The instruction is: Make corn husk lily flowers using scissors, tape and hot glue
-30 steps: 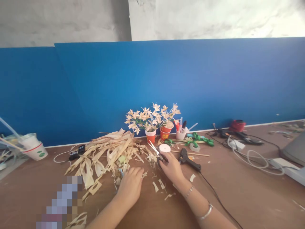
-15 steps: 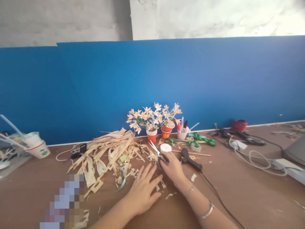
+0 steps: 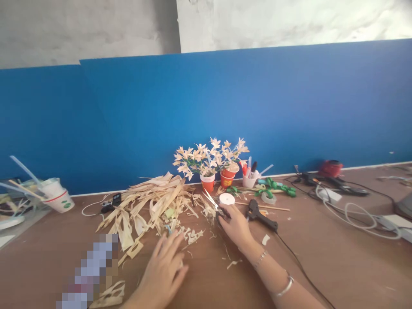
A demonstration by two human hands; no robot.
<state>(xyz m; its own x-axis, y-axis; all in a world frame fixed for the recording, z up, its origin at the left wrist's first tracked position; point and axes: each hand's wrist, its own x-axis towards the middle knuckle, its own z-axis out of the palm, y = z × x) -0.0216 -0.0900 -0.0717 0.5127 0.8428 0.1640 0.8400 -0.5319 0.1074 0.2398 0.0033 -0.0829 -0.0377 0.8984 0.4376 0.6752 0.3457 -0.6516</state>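
Observation:
My right hand [image 3: 236, 225] rests on the brown table, its fingers closed through the black handles of a pair of scissors [image 3: 215, 205] whose blades point up-left. My left hand [image 3: 165, 264] lies flat on the table with fingers spread, holding nothing, just below small pale husk scraps [image 3: 192, 235]. A big heap of dried corn husk strips [image 3: 151, 204] lies left of the scissors. Behind it stand two red cups with husk flowers [image 3: 210, 159].
A white tape roll [image 3: 227, 199], a black glue gun [image 3: 261, 214] with its cord, green wrapped stems [image 3: 277, 187], a cup of pens [image 3: 249, 177], cables [image 3: 350, 210] and a red item [image 3: 328, 168] lie to the right. A white cup [image 3: 58, 197] stands far left. A blue board [image 3: 225, 111] backs the table.
My left hand swept right over the scraps, then drew back down-left, leaving the scraps pushed toward the husk heap. My right hand stayed on the scissors.

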